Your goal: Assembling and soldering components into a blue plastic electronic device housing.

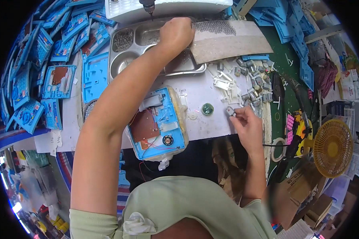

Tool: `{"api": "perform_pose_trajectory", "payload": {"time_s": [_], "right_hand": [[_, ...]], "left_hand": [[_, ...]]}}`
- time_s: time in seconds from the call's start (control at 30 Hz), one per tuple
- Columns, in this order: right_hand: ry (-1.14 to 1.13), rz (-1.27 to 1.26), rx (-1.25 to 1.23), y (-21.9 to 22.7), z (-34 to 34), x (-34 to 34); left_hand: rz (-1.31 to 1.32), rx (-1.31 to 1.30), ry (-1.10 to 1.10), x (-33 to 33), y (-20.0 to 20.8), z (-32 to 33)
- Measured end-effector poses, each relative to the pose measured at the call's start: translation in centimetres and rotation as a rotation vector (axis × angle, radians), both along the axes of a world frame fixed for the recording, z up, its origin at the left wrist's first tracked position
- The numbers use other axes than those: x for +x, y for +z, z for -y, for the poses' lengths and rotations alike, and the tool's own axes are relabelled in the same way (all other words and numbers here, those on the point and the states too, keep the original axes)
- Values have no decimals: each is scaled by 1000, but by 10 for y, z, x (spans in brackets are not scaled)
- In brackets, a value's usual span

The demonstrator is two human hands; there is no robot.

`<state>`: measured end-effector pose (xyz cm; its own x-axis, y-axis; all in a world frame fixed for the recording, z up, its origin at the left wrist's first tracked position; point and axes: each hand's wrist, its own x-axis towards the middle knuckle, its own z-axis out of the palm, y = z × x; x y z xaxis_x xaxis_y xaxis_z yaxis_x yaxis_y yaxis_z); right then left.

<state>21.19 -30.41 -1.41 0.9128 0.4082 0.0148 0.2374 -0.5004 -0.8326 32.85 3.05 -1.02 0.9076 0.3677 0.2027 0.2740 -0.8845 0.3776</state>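
Note:
My left hand (177, 35) is closed over the far right part of a metal compartment tray (172, 73), beside the left end of a pale curved board (231, 44). Its fingertips are hidden, so what they hold cannot be seen. Between the fingertips of my right hand (248, 126) is a small grey motor (230, 111), just above the white tabletop. An open blue toy casing (175, 112) lies in front of me on a padded support, with a brown circuit board (144, 125), thin wires and a round speaker (168, 140) inside.
Several small motors (252, 81) and white plastic parts (226, 84) lie right of the tray. A green glass-like ball (207, 109) sits nearby. Blue casings (28, 87) pile up at the left. A power screwdriver (148, 6) hangs above the tray. A yellow fan (332, 148) stands at right.

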Motion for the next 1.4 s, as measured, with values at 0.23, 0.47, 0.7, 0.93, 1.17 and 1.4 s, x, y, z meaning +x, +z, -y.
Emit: {"api": "perform_pose_trajectory", "payload": {"time_s": [0.23,0.47,0.7,0.93,1.17,1.4], "right_hand": [[-39,-255,243,-12,0,13],[60,-347,397,-2,-12,11],[391,318,-55,4,-32,16],[594,578,-215,8,-38,19],[800,705,-454,23,-49,24],[734,426,-391,59,-68,25]], "left_hand": [[174,284,-219,-7,-20,-2],[466,-111,-499,-107,53,30],[207,-819,-326,-262,69,36],[292,-1076,-88,-328,35,44],[260,-1064,-10,-346,21,47],[152,-883,-159,-344,29,56]]}}
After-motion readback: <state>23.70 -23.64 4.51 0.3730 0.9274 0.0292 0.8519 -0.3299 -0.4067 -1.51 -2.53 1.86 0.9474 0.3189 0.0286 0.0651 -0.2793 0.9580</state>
